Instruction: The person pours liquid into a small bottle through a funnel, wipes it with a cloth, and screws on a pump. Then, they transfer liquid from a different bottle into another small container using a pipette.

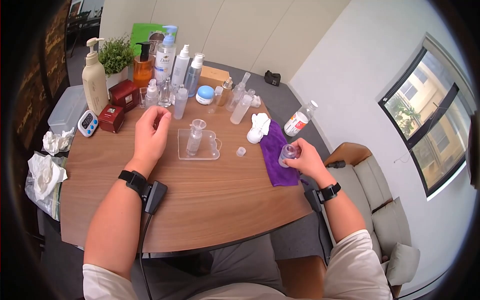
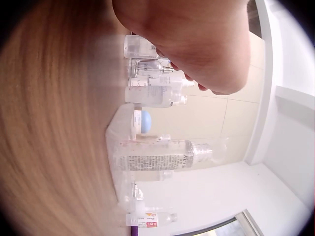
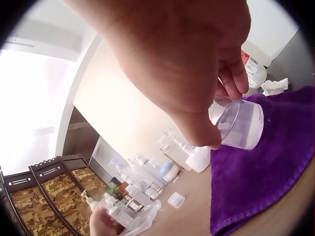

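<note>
My right hand (image 1: pixel 296 151) grips a small clear jar (image 1: pixel 287 153) just above a purple cloth (image 1: pixel 275 170) at the table's right edge. The right wrist view shows the jar (image 3: pixel 242 123) pinched between thumb and fingers over the cloth (image 3: pixel 266 187). My left hand (image 1: pixel 157 115) hovers over the wooden table (image 1: pixel 200 210) with loosely curled fingers and holds nothing. It is just left of a clear tray (image 1: pixel 213 153) where a clear bottle topped with a funnel (image 1: pixel 194 137) stands. The left wrist view shows this bottle (image 2: pixel 162 156) beyond my palm (image 2: pixel 197 44).
A small clear cap (image 1: pixel 241 151) lies between tray and cloth, with a white tissue wad (image 1: pixel 258 127) behind. Several pump and spray bottles (image 1: pixel 165 57), red boxes (image 1: pixel 123 95), a timer (image 1: pixel 88 123) and a plant (image 1: pixel 116 55) line the back. A red-labelled bottle (image 1: pixel 299 121) stands far right.
</note>
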Motion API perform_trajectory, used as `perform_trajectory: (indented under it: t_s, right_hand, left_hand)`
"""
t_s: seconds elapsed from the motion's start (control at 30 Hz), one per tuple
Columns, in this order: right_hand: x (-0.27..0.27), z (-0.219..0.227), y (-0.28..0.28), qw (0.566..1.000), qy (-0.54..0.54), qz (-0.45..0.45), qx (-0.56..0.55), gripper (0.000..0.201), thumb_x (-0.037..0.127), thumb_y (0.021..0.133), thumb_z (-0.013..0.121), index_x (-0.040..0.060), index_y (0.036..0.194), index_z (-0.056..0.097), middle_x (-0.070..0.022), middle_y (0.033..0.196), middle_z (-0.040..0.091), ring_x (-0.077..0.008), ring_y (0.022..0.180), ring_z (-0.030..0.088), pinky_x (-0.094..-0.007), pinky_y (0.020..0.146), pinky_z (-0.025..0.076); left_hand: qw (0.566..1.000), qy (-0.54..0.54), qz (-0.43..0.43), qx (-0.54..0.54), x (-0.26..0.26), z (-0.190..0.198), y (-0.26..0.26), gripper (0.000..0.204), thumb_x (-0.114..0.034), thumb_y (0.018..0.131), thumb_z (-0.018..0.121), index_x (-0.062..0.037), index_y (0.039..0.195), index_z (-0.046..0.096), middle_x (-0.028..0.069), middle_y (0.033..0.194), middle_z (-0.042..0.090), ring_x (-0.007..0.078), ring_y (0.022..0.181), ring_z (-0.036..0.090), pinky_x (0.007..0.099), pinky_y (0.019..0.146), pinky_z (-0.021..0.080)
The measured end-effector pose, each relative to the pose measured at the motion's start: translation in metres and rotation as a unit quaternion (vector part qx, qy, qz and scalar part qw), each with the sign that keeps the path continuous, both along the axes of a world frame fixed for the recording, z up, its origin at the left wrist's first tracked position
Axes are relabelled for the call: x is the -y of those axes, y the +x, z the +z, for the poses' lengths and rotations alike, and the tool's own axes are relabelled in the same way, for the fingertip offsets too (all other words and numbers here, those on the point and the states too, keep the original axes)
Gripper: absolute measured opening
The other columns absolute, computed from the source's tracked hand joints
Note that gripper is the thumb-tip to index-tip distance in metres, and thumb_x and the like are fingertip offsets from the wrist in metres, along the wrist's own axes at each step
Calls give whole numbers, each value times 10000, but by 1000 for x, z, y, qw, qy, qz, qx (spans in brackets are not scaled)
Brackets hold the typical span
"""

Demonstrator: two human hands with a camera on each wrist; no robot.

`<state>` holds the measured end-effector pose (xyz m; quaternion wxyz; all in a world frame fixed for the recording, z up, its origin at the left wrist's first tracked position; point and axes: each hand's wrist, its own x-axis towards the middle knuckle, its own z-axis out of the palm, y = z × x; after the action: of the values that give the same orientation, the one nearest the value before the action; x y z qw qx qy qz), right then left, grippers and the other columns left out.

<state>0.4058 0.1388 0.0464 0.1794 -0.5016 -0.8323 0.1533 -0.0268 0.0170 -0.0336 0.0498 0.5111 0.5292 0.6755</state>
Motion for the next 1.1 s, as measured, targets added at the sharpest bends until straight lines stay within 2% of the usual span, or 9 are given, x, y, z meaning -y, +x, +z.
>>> perform_trajectory:
  t_s: [0.13,0.2,0.3,0.4,0.5,0.6,0.73,0.93,1.1]
  right_hand:
    - [-3,13,-26,993,-26,25,-115,444,159,769,900,8,1099,644,-61,958,724,-119,861,680,-306,813,571]
    - [0,26,-46,993,-31,31,-111,455,145,797,887,-4,1150,641,-55,1010,720,-107,894,689,-290,825,579]
    - [2,25,-83,944,-79,132,-292,484,139,824,882,-21,1205,631,-75,1101,702,-115,907,684,-279,813,574]
    - [-2,14,-121,927,-84,159,-330,535,159,817,890,-26,1247,630,-88,1118,703,-123,906,680,-287,817,576]
    - [2,-3,-153,961,-48,126,-241,572,201,800,898,-17,1268,651,-98,1128,720,-153,946,695,-318,860,587]
    - [4,-20,-176,952,-84,167,-243,567,198,797,896,-17,1266,659,-95,1114,736,-154,973,699,-319,885,587]
    - [16,-11,-195,957,-118,176,-200,575,197,795,896,-18,1275,664,-109,1160,746,-178,1047,705,-336,934,576]
    - [-4,-40,-201,937,-156,230,-212,605,206,808,888,-30,1312,650,-141,1230,730,-223,1134,701,-357,1004,553]
    - [-7,-51,-203,942,-115,233,-212,674,221,819,890,-30,1383,619,-183,1287,717,-261,1220,682,-373,1069,523]
  left_hand:
    - [1000,-3,9,11,0,-1,0,115,-106,1009,653,8,991,651,37,848,576,110,757,509,281,695,445]
    - [1000,-6,4,4,-1,0,0,114,-104,1010,651,8,989,650,40,850,579,114,755,510,282,695,445]
    - [1000,-14,-3,3,-2,-1,-1,120,-109,1013,653,9,991,649,35,854,581,110,760,511,282,697,447]
    - [1000,-10,-5,14,-2,-1,1,129,-116,1016,655,10,992,645,28,855,581,105,760,509,280,695,445]
    - [1000,-16,-3,9,-3,-1,0,132,-120,1018,656,9,992,644,23,852,577,99,757,508,278,692,444]
    - [1000,-24,-8,-6,0,0,1,141,-131,1049,626,2,1004,627,-31,853,537,68,787,469,254,709,416]
    - [999,-32,-11,-13,0,2,3,137,-126,1047,625,4,1002,628,-27,853,544,68,788,475,254,712,421]
    - [999,-25,-18,-23,-1,1,3,129,-121,1043,625,0,1000,628,-23,839,541,72,778,476,257,705,421]
    - [999,-32,-20,-19,0,2,3,132,-124,1043,626,-1,995,623,-23,833,534,73,775,473,256,701,417]
